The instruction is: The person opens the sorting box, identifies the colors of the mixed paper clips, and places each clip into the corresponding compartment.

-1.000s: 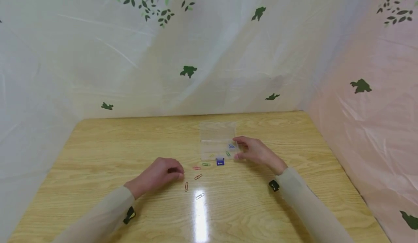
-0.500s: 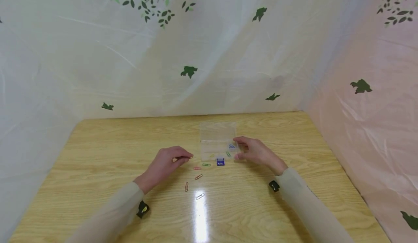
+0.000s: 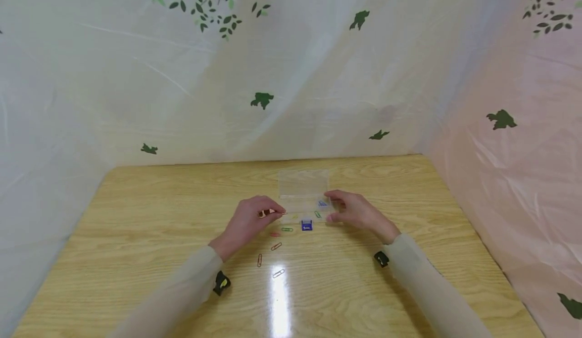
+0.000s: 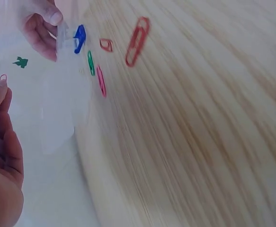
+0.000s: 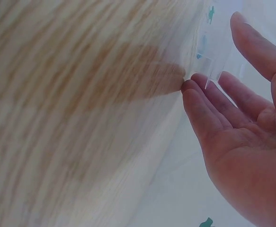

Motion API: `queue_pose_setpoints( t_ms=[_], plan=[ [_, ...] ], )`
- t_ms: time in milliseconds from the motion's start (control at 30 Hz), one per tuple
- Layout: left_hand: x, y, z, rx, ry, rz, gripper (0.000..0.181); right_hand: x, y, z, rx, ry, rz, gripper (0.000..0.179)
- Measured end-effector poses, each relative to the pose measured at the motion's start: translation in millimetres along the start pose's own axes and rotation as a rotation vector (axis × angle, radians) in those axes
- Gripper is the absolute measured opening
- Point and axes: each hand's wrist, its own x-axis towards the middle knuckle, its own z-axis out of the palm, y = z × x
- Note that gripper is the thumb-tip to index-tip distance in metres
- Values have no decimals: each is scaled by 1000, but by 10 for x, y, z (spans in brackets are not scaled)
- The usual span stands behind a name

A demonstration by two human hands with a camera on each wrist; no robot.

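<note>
My left hand (image 3: 254,220) pinches a small reddish paper clip (image 4: 3,77) between thumb and fingertips, over the near left part of a clear plastic box (image 3: 291,204). The box lies with its lid (image 3: 303,182) folded back, and a blue latch (image 3: 306,225) sticks out at its front. Inside are a green paper clip (image 3: 318,214), a yellow one (image 3: 295,216) and some blue ones (image 3: 322,203). At the box's right end, my right hand (image 3: 361,211) holds it with the thumb near the front corner and the fingers along the side.
In front of the box lie a green clip (image 3: 287,229), a pink clip (image 3: 275,234), two red clips (image 3: 276,246) and a pale clip (image 3: 279,273) on the wooden table (image 3: 136,237). A white curtain (image 3: 204,100) with leaf prints hangs behind the table.
My left hand has moved right and away from me, from the table left of the clips to over the box, bringing a paper clip. The right hand and the box have stayed put.
</note>
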Motion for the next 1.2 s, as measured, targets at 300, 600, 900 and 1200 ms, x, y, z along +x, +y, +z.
queue_pose_setpoints(
  t_ms=[300, 600, 900, 1200],
  plan=[
    [205, 79, 194, -9, 8, -23, 9, 2, 10, -3, -4, -7, -6, 66],
    [379, 136, 312, -54, -1, -114, 10, -1, 14, -9, -3, -1, -19, 67],
    [558, 153, 408, -79, -35, -163, 10, -4, -20, -5, -1, 0, -4, 66],
    [726, 153, 484, -46, -104, -166, 8, -3, -13, -11, 13, -2, 1, 68]
  ],
)
